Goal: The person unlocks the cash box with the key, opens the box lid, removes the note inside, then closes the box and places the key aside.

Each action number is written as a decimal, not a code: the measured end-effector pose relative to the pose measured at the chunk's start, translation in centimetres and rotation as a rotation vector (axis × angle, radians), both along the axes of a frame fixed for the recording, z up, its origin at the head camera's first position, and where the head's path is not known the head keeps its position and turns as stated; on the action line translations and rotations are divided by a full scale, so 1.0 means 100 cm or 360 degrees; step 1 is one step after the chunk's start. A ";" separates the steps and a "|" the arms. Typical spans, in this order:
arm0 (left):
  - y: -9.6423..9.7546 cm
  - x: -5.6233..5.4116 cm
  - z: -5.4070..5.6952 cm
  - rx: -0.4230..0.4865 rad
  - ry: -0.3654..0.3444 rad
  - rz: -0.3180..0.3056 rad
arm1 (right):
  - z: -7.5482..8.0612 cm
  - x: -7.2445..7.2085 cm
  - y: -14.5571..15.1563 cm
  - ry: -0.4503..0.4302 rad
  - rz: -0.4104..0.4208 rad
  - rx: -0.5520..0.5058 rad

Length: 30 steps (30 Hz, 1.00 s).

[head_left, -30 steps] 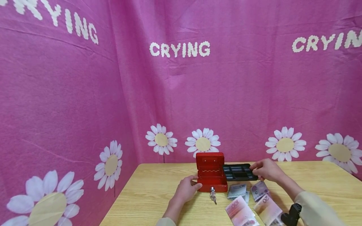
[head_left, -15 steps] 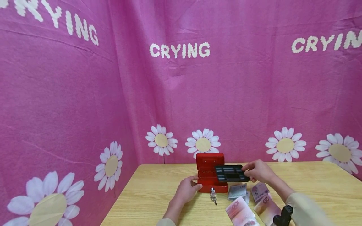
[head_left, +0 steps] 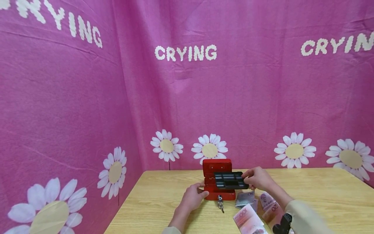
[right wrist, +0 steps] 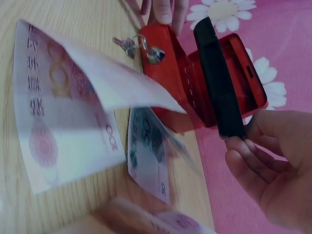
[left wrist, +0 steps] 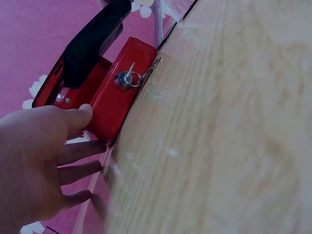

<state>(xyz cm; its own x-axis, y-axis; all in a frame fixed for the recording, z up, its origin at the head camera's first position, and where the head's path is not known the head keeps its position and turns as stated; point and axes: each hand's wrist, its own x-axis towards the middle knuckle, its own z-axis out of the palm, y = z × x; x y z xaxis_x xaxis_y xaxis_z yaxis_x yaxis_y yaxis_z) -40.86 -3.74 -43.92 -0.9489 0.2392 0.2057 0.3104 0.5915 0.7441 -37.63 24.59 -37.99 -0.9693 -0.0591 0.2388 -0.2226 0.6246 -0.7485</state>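
Observation:
A small red cash box stands on the table with its lid raised. A ring of keys hangs from the lock on its front. My left hand rests against the box's left side, thumb at the front corner and the other fingers fairly straight. With my right hand I pinch the right end of a black compartment tray. This tray is held over the box, tilted, its right end projecting past the box's right side. In the right wrist view the box's red interior shows below the tray.
Folded banknotes lie in front and to the right of the box: a 100 note, a 50 note, a 5 note and a 20 note. A pink curtain hangs behind the wooden table.
My right hand has brought the black tray leftward, from beside the box to above it. My left hand has stayed against the box's side.

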 end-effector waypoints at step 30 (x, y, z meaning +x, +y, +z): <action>-0.001 -0.003 -0.001 0.0064 -0.0008 -0.0038 | -0.021 -0.017 -0.049 -0.0110 -0.0182 -0.0088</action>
<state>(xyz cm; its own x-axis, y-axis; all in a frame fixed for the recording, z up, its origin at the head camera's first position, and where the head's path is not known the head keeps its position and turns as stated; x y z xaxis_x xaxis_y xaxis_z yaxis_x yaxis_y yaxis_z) -41.20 -3.79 -44.02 -0.9441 0.2538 0.2106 0.3203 0.5536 0.7687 -39.29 19.73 -40.12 -0.9831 0.0638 0.1714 -0.0994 0.6003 -0.7935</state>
